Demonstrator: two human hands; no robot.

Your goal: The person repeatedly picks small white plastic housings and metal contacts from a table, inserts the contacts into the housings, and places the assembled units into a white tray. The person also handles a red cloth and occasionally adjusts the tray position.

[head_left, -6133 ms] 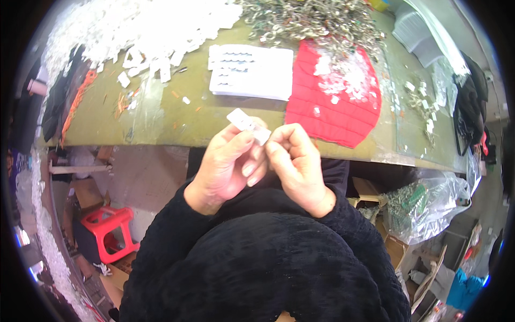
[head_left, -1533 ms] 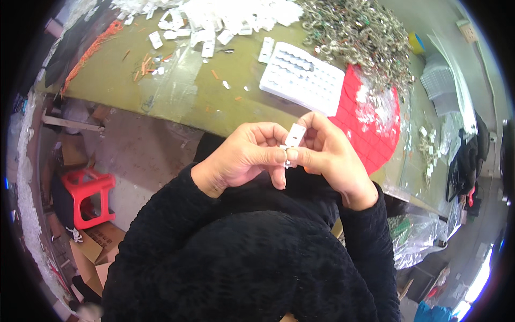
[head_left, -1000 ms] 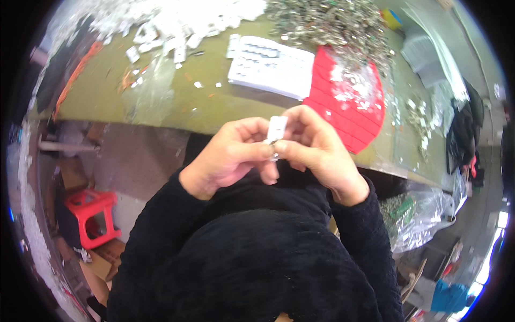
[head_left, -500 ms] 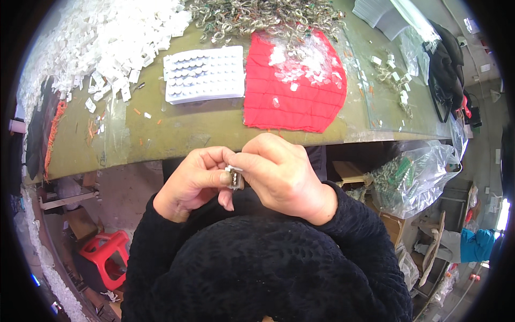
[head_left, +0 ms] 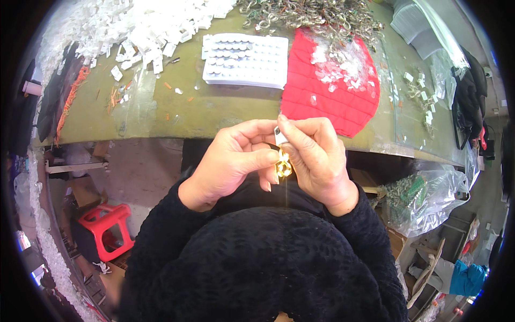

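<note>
Just off the table's front edge, both hands meet on one small piece. It has a white rectangular part (head_left: pixel 279 137) with a dark spot at the top, and a shiny gold-coloured metal ring-like fitting (head_left: pixel 284 165) hangs below. My left hand (head_left: pixel 230 161) pinches it between thumb and fingers from the left. With thumb and forefinger, my right hand (head_left: pixel 319 161) grips the white part near its top. The fingers partly hide how the two parts join. Beyond the hands lie a white tray (head_left: pixel 244 80) with rows of small round discs and a red quilted cloth (head_left: pixel 322 110).
Small white plastic pieces (head_left: pixel 134 32) are heaped far left on the green table (head_left: pixel 188 121). Metal rings with cords (head_left: pixel 311 13) pile up at the back, and clear bits lie on the cloth. A red stool (head_left: pixel 110 231) stands lower left; a filled clear bag (head_left: pixel 429 196) is right.
Both hands have moved right and slightly up in view with the piece. It has turned, so the white part now points up and the metal fitting shows below. The table scene has shifted right.
</note>
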